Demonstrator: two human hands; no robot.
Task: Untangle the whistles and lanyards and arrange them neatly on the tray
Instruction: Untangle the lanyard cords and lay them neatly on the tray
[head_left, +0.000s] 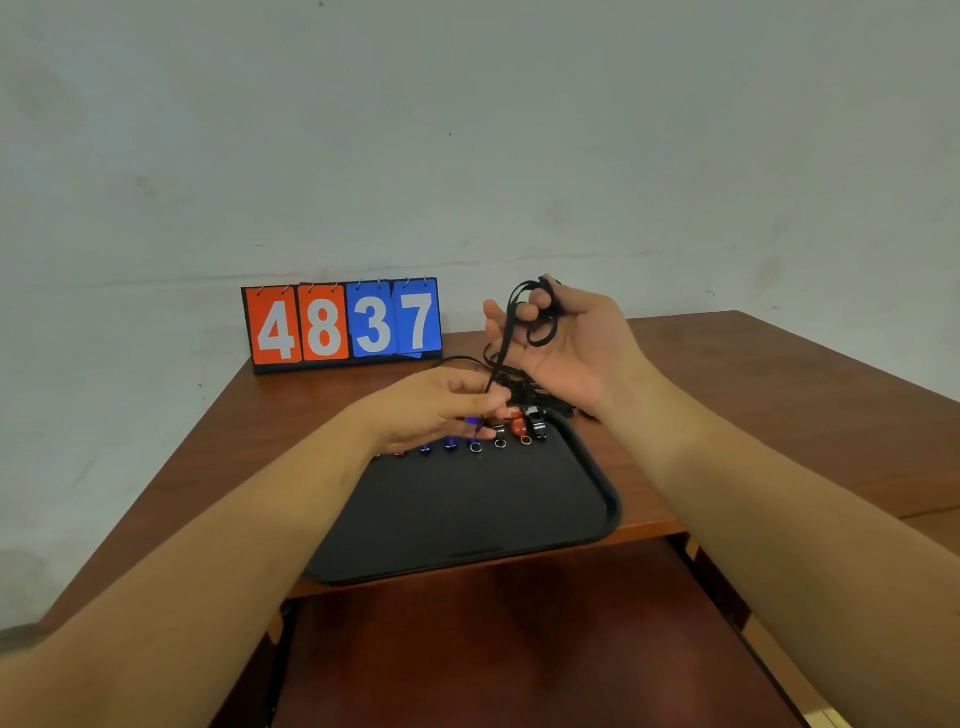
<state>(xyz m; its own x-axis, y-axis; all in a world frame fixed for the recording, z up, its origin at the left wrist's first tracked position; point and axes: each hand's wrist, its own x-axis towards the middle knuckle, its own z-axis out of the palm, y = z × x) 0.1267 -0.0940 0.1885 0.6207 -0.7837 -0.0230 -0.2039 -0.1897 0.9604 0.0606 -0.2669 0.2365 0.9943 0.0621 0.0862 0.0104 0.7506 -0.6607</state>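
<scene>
A black tray (467, 509) lies on the brown table. Several whistles stand in a row along its far edge, among them an orange whistle (518, 426), a black whistle (537, 423) and a blue whistle (450, 443). My right hand (566, 343) is raised above the tray's far right corner, with a black lanyard (543, 317) looped around its fingers. The cord runs down to my left hand (441, 405), which pinches it just above the row. A blue whistle (471, 420) shows under those fingertips. More black cords (524, 384) lie tangled behind the tray.
A flip scoreboard (343, 325) reading 4837 stands at the table's back against the wall. The tray overhangs the table's front edge (644, 532). A second brown surface (924, 488) adjoins on the right.
</scene>
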